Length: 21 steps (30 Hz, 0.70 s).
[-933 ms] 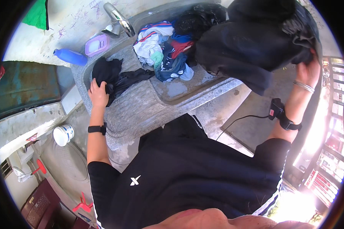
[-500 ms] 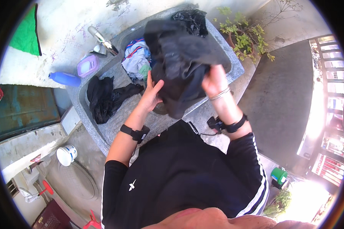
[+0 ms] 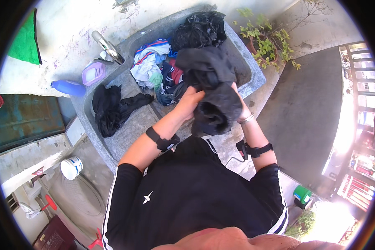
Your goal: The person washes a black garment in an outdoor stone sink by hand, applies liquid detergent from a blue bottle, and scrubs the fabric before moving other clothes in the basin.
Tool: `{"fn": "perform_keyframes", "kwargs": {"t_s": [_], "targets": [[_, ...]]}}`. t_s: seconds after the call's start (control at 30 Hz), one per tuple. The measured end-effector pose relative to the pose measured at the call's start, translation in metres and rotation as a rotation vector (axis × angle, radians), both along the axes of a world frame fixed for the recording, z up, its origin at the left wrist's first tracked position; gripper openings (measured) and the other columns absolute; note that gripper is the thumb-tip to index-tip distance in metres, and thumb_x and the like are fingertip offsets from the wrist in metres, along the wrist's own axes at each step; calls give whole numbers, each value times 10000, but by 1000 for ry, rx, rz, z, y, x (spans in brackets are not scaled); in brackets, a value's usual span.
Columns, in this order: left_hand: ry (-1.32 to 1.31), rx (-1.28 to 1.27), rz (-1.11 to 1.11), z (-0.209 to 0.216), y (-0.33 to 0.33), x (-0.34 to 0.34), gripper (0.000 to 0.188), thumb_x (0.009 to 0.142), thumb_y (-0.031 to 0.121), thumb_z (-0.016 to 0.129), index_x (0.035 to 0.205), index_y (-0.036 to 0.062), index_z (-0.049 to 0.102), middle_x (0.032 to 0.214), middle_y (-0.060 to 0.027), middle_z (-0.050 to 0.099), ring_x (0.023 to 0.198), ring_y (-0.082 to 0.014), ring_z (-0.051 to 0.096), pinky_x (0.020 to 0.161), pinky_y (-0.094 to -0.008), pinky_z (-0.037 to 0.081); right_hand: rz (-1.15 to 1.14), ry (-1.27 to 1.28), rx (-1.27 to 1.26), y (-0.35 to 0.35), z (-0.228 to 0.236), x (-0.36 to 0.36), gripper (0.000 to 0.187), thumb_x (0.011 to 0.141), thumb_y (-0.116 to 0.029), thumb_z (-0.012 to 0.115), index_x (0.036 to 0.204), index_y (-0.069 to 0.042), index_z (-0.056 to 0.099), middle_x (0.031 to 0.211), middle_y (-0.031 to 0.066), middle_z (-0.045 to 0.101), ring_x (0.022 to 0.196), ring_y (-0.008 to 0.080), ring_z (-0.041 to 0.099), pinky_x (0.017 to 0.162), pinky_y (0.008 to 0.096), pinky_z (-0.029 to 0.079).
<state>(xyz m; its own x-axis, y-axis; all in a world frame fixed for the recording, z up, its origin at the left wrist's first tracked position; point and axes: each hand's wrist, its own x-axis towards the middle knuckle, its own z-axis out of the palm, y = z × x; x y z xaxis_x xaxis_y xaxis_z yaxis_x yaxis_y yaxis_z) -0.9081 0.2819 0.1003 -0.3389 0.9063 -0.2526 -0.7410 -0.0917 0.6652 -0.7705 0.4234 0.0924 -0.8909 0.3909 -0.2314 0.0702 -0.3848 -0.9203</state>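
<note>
Left hand, right hand: both clenched on bunched black cloth garment, above grey concrete wash basin.

Blue bottle lying beside lilac-lidded tub, left of sink; white tub on floor.

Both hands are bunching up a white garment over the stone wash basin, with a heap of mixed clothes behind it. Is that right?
Not quite: the garment is black, not white, as the head view shows. The left hand and right hand do grip it over the stone wash basin, with the heap of mixed clothes behind.
</note>
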Motion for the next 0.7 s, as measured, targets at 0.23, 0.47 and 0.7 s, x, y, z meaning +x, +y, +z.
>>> {"fn": "perform_keyframes", "kwargs": {"t_s": [0.23,0.47,0.7], "targets": [[507,56,-22,35,3,-40,556,915,222,531,1375,29,284,1411,-93,316,1271,-176,339,1037,-324,281,-468,270,72,87,68,-35,376,902,-144,483,1253,-25,423,1193,127,531,1053,230,548,920,354,451],[389,-315,89,-37,-84,-71,312,894,224,563,1150,54,507,1073,-74,603,956,-140,577,823,-269,453,-733,390,117,134,156,-103,348,931,-152,448,1199,66,487,1202,171,550,1095,288,533,984,403,419],[401,-527,105,-64,-153,-59,257,886,223,572,1073,49,541,974,-59,628,873,-124,592,768,-253,457,-632,501,12,200,182,-164,321,904,-175,473,1153,24,514,1173,166,547,1049,287,533,921,409,437]]}}
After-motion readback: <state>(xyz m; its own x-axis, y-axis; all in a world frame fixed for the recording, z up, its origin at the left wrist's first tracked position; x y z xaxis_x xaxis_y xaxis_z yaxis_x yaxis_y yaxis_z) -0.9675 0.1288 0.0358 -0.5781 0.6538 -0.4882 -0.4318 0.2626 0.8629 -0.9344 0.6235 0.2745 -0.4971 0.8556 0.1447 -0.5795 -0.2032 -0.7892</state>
